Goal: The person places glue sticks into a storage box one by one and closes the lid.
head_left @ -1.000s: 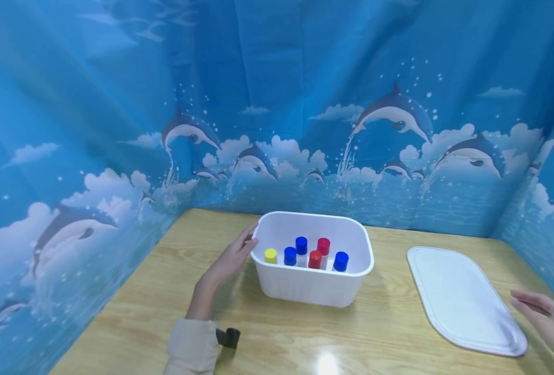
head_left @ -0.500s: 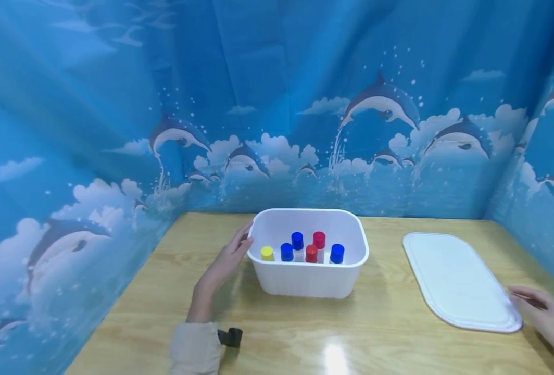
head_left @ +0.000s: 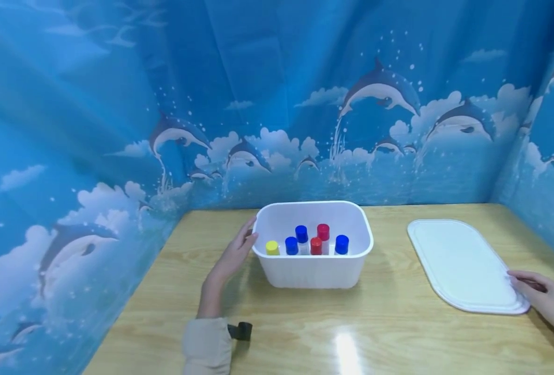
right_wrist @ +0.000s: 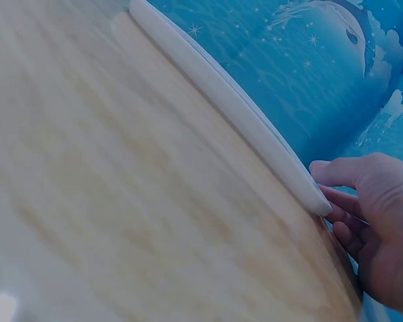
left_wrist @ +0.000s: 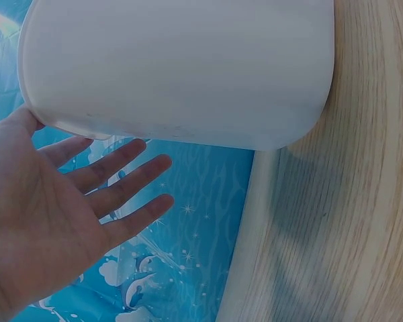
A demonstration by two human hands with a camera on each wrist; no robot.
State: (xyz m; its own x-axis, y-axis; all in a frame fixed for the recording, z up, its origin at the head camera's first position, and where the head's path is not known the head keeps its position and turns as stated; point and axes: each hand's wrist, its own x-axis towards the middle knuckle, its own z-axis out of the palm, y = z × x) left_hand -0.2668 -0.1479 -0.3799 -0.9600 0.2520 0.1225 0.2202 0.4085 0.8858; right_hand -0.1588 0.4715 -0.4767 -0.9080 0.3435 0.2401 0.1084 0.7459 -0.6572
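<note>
A white plastic bin [head_left: 312, 272] stands upright on the table in the head view. Inside it are several small bottles with yellow, blue [head_left: 342, 244] and red [head_left: 323, 232] caps, their lower parts hidden by the front wall. My left hand [head_left: 234, 254] touches the bin's left rim; in the left wrist view its fingers [left_wrist: 138, 218] are spread and fairly straight, beside the wall. To the right lies a flat white lid [head_left: 464, 265]. At its near right corner my right hand [head_left: 546, 301] pinches the edge, thumb [right_wrist: 332, 171] on top and fingers at the side.
The wooden table [head_left: 286, 323] backs onto a blue dolphin-print curtain [head_left: 277, 104], which also closes in both sides. A black strap piece [head_left: 241, 331] sticks out from the left sleeve [head_left: 208, 344]. Bare table lies between the bin and the lid.
My right hand has moved from beside the lid to its corner and now pinches the edge. My left hand stays at the bin's rim. The head view has shifted slightly.
</note>
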